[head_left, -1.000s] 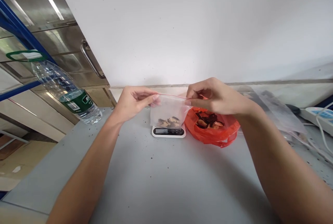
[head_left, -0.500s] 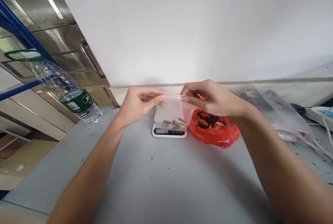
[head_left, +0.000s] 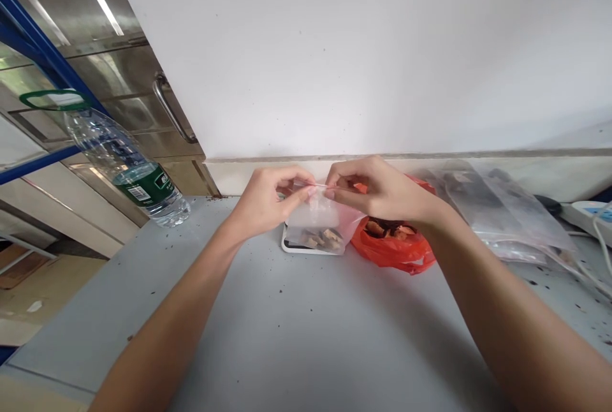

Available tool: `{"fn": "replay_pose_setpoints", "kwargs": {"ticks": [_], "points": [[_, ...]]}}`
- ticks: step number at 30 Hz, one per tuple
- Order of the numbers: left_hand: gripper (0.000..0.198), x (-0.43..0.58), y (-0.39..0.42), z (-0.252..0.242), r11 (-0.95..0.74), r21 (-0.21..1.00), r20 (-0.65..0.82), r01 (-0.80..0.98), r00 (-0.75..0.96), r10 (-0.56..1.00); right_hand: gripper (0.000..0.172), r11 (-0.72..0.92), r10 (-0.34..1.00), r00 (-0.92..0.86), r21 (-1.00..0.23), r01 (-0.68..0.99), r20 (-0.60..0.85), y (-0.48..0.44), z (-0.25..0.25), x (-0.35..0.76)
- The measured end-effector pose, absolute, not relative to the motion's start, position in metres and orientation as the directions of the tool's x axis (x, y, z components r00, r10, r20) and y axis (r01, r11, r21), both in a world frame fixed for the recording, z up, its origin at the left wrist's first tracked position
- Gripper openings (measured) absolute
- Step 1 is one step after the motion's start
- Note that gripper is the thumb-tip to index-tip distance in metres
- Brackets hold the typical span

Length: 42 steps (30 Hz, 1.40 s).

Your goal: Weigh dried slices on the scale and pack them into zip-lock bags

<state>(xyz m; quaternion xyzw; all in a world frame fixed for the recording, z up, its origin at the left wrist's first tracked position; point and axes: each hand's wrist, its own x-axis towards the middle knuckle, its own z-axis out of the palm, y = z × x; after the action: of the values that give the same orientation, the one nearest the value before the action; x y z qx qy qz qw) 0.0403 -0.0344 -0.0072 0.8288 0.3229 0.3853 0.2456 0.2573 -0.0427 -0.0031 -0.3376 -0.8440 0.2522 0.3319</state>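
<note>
A clear zip bag (head_left: 318,217) hangs from both hands, its top edge pinched between thumbs and fingers. Brown dried pieces (head_left: 324,238), which look like dried mushroom, lie at its bottom. My left hand (head_left: 275,198) grips the left part of the top edge, and my right hand (head_left: 370,189) grips it close by on the right. Behind and under the bag is a white digital scale (head_left: 291,248), its display mostly covered by the bag. Beside it, below my right hand, sits a red plastic bag (head_left: 394,256) with more of the dark brown pieces inside.
A large clear water bottle (head_left: 138,173) with a green label stands at the table's left. To the right lie filled clear plastic bags (head_left: 502,208), a white device (head_left: 586,214) and cables. A white wall (head_left: 335,67) rises behind the grey table (head_left: 268,335), which carries dark crumbs.
My hands have drawn closer together along the bag's top edge and sit slightly lower. The bag's bottom now covers the scale's display. The view has shifted a little.
</note>
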Motion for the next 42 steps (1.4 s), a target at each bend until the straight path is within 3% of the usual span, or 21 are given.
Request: {"fn": "replay_pose_setpoints", "kwargs": {"ticks": [4, 11, 19, 25, 32, 36, 39, 42], "points": [[0.017, 0.041, -0.036, -0.008, -0.683, 0.635, 0.498, 0.361, 0.485, 0.719, 0.026, 0.658, 0.727, -0.555, -0.644, 0.392, 0.405, -0.043, -0.003, 0.254], [0.014, 0.029, -0.026, -0.009, -0.555, 0.778, 0.358, 0.293, 0.520, 0.776, 0.021, 0.673, 0.709, -0.596, -0.616, 0.410, 0.378, -0.038, -0.010, 0.254], [0.017, 0.021, -0.022, -0.003, -0.600, 0.666, 0.390, 0.443, 0.479, 0.787, 0.020, 0.569, 0.786, -0.549, -0.684, 0.457, 0.286, -0.037, -0.009, 0.260], [0.019, 0.019, -0.022, 0.001, -0.617, 0.655, 0.395, 0.436, 0.498, 0.772, 0.023, 0.516, 0.832, -0.488, -0.691, 0.506, 0.264, -0.034, -0.007, 0.269], [0.012, 0.033, -0.027, 0.014, -0.718, 0.564, 0.576, 0.409, 0.428, 0.696, 0.034, 0.506, 0.817, -0.550, -0.671, 0.541, 0.173, -0.048, 0.017, 0.275], [0.013, 0.065, -0.034, 0.017, -0.845, 0.428, 0.664, 0.322, 0.522, 0.535, 0.021, 0.459, 0.815, -0.576, -0.670, 0.584, 0.055, -0.057, 0.025, 0.277], [0.015, 0.095, -0.038, 0.020, -0.898, 0.325, 0.728, 0.298, 0.528, 0.438, 0.014, 0.438, 0.852, -0.519, -0.632, 0.639, 0.066, -0.060, 0.026, 0.294], [0.020, 0.117, -0.039, 0.022, -0.897, 0.294, 0.819, 0.329, 0.396, 0.414, 0.018, 0.371, 0.916, -0.379, -0.648, 0.665, 0.135, -0.068, 0.028, 0.330]]}}
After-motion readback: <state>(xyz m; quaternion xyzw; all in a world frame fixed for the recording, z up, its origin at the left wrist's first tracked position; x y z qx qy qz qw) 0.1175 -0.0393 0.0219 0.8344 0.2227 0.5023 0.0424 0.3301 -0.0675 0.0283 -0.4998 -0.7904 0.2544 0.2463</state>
